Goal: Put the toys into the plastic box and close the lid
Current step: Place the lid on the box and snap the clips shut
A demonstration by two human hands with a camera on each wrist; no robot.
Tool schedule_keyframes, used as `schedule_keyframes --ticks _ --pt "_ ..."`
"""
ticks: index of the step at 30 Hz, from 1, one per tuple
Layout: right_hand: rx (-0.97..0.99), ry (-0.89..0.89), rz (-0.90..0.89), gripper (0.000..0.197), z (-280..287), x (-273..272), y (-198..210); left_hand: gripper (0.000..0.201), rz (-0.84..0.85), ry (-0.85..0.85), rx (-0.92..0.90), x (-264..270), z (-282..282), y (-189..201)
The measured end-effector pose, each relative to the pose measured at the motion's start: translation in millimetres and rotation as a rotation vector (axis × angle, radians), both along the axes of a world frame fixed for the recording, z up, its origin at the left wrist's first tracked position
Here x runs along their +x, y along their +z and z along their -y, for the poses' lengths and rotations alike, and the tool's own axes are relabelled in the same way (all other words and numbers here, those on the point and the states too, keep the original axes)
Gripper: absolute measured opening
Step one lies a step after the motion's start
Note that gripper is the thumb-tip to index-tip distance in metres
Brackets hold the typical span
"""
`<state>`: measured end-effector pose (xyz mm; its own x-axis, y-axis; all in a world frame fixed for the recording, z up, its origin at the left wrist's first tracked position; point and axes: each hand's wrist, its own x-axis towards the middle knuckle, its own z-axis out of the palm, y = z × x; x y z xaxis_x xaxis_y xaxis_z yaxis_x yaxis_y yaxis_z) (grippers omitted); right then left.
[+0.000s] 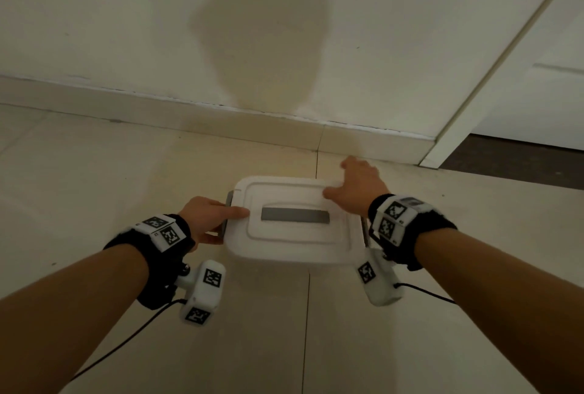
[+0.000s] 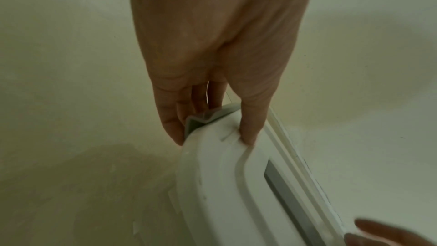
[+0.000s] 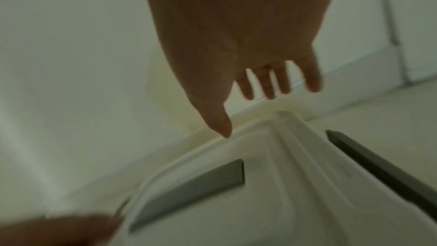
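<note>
Two hands on one lidded plastic box, two grey latches.

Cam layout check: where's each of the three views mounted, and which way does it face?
Head: on the head, angled down at floor and wall; both forearms, left hand, right hand on the lid.
Left wrist: along the hand to the grey latch.
Right wrist: along spread fingers, blurred.
All share the lid's grey handle.

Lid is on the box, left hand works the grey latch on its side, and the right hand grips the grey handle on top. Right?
Not quite. The right hand grips nothing: the right wrist view shows its fingers spread near the lid's far corner, off the handle. The left hand does hold the latch.
</note>
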<state>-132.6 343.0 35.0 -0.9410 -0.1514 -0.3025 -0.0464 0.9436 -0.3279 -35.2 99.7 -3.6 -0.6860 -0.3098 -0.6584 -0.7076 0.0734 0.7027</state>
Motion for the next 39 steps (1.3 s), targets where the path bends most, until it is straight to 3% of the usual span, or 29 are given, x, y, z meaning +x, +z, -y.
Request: schedule_keyframes --ticks 2,6,9,13,22,30,34,37,39 --pt "-0.006 -0.201 0.213 0.091 -14.6 0.4 3.3 0.042 -0.008 0.021 -0.029 -1.2 -3.9 2.3" --pt "-0.160 -0.345 0.498 0.064 -41.2 11.1 3.6 0.036 -0.028 0.019 -0.069 -1.5 -9.4 6.3" --pt "-0.208 -0.361 0.474 0.047 -49.3 15.0 -5.0 0.023 -0.042 -0.005 -0.134 0.2 -12.8 9.7" --pt "-0.209 -0.365 0.409 0.036 -46.0 20.8 -4.6 0.036 -0.054 -0.026 -0.222 3.5 -17.6 12.1" --pt "-0.151 -0.337 0.302 0.028 -39.3 25.2 1.6 0.022 -0.063 -0.072 -0.404 5.7 -25.9 14.9" --pt "-0.169 -0.332 0.362 0.037 -43.5 24.8 -2.5 0.041 -0.051 -0.026 -0.264 7.2 -25.5 15.7" --pt "-0.157 -0.294 0.511 0.043 -52.0 22.6 -4.2 0.048 0.111 -0.059 -0.147 10.1 -25.4 21.8" --pt "-0.123 -0.242 0.671 0.054 -61.3 16.7 -7.8 0.035 0.132 -0.040 -0.041 10.3 -21.6 24.7" --pt "-0.166 -0.241 0.702 0.046 -64.3 12.4 -8.9 0.020 0.069 0.006 -0.027 5.5 -18.3 25.9"
